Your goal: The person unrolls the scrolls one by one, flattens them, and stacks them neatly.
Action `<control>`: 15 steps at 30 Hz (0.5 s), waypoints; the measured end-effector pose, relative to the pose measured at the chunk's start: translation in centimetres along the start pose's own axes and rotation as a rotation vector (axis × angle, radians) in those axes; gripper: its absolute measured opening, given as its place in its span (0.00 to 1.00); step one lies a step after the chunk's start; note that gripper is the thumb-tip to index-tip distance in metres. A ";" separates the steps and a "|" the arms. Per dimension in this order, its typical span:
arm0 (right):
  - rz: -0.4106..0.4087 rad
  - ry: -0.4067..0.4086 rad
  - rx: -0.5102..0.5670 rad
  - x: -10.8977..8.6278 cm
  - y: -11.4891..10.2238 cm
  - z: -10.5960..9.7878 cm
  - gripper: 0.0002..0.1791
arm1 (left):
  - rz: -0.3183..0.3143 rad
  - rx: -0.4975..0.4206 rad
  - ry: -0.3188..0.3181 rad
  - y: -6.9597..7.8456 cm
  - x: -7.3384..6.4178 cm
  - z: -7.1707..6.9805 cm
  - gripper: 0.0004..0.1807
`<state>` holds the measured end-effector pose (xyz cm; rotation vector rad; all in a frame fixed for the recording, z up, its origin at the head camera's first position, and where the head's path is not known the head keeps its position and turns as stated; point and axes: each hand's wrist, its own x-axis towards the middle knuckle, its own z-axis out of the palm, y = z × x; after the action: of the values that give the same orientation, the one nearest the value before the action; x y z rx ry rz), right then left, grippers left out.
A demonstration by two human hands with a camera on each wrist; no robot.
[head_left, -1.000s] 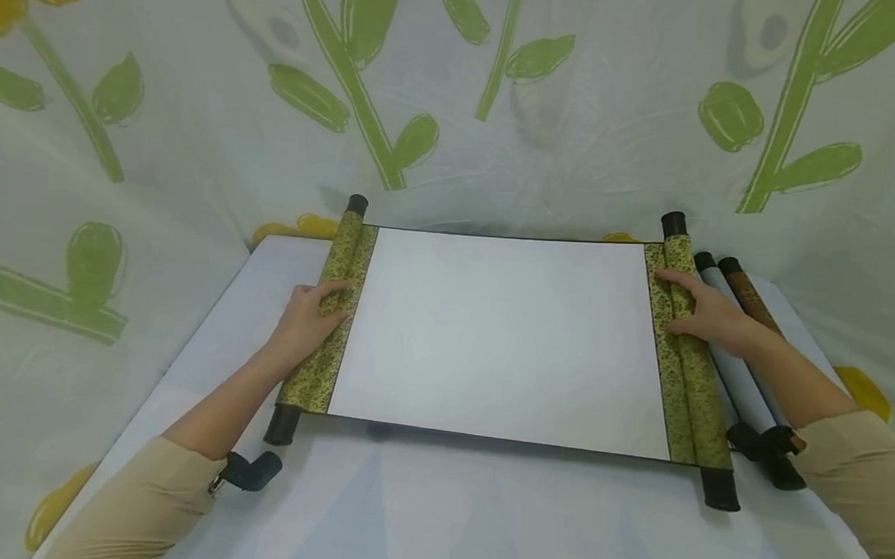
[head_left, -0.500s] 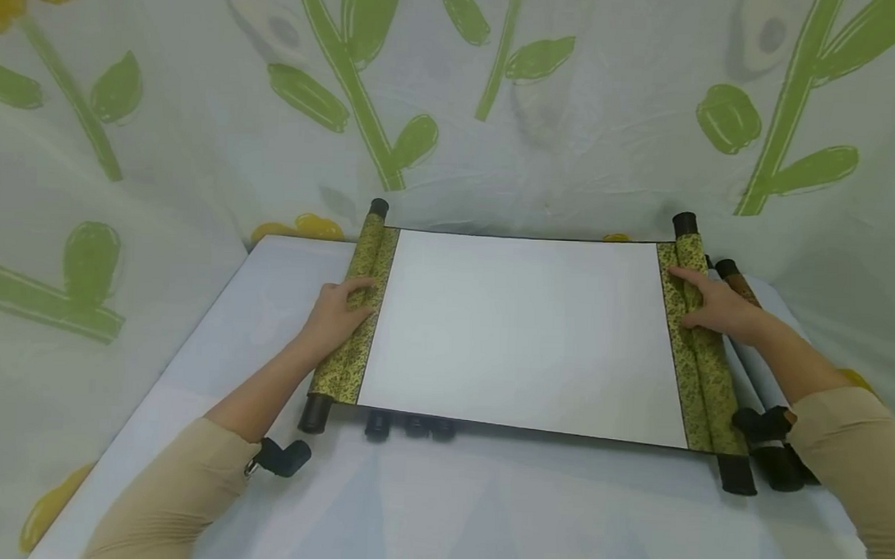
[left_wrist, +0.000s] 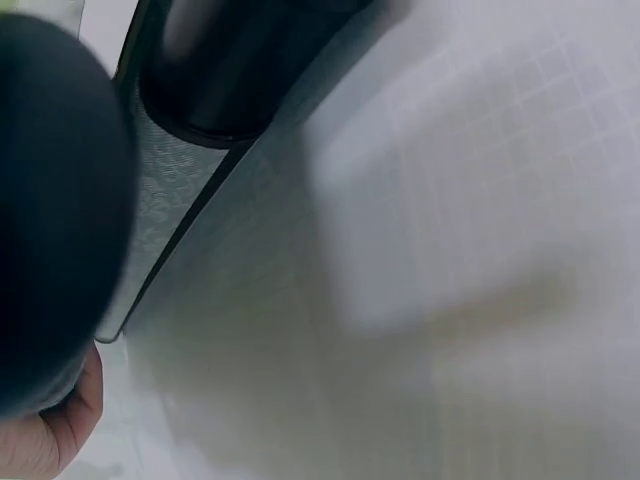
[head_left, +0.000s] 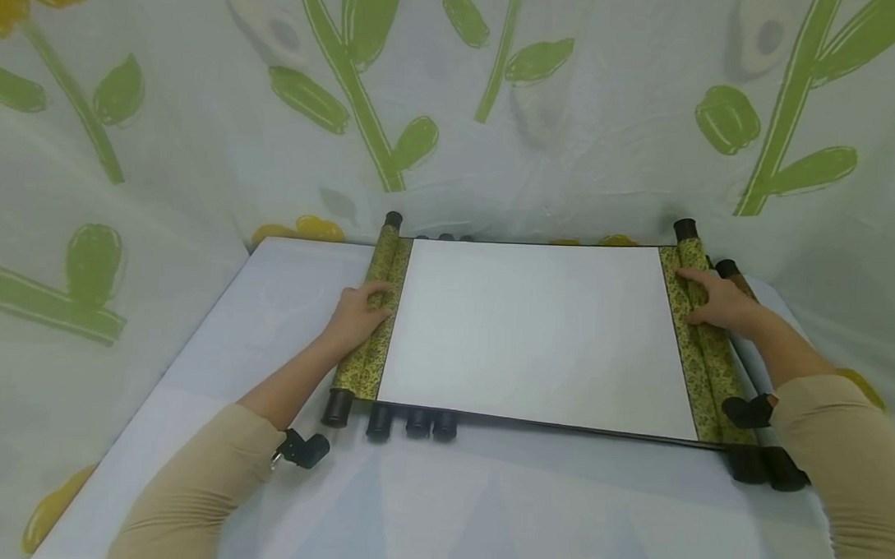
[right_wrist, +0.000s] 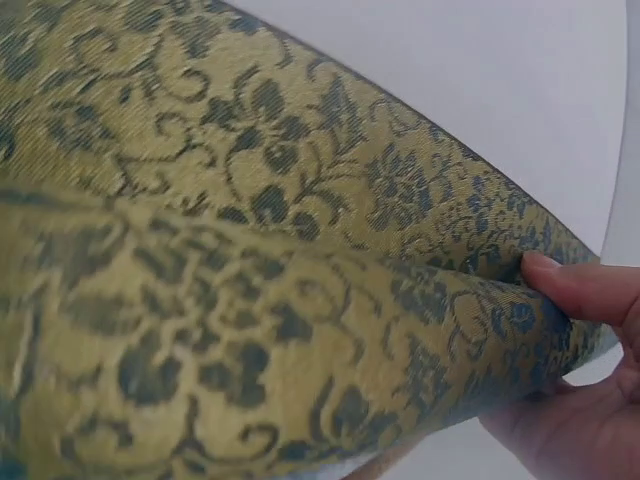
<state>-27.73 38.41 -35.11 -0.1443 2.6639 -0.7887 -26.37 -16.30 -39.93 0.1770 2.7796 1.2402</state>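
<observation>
A hanging scroll with a blank white sheet is spread between two rollers wrapped in gold-green floral brocade. My left hand grips the left roller near its middle, fingertips on the brocade border. On the opposite side my right hand holds the right roller; the right wrist view shows thumb and finger pinching around the patterned cloth. Black knobs cap the rollers, one large in the left wrist view as a black roller end. Part of the left hand shows there.
Several black rod ends stick out under the sheet's front edge, with dark tips behind its back edge. At the right, rolled scrolls lie partly beneath the right roller and forearm. A leaf-patterned curtain hangs behind the white table.
My left hand and the left roller have shifted right. The right roller moved slightly right, over the rolled scrolls. The sheet's front edge moved back, and rod ends came into view beneath it.
</observation>
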 end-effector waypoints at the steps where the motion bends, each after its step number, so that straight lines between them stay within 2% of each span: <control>1: 0.006 -0.003 -0.003 0.1 0.2 0.1 0.49 | -0.004 -0.001 -0.001 -0.1 0.1 0.1 0.25; 5: 0.034 -0.025 -0.021 0.2 0.2 0.4 0.46 | -0.013 0.000 -0.008 -0.5 0.6 0.7 0.24; 10: 0.028 -0.029 -0.044 0.4 0.2 0.9 0.44 | -0.019 0.020 -0.021 -0.7 0.7 1.0 0.24; 15: 0.025 -0.014 -0.120 0.9 0.7 1.5 0.42 | -0.004 0.026 -0.023 -0.6 0.6 1.1 0.24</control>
<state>-28.07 38.08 -36.92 -0.1462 2.6946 -0.6178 -26.88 -15.79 -41.16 0.1871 2.7765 1.1935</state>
